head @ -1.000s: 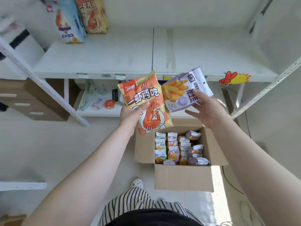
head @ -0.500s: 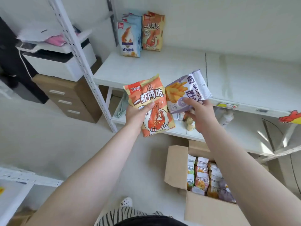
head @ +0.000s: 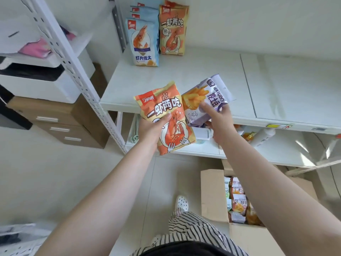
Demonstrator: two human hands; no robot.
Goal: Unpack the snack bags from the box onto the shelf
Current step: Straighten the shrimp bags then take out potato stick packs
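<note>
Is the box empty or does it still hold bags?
Not empty. The open box on the floor shows several small snack bags packed inside; how many lie beneath, cannot tell.

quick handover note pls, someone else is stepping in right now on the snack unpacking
Left hand grips the orange shrimp bag. Right hand grips the purple fries bag. Both bags are held over the front edge of the shelf, not yet set down.
Done: blue bags and orange bags stand at the shelf's back left.
Left: place these two, then empty the box, which holds many small bags.
</note>
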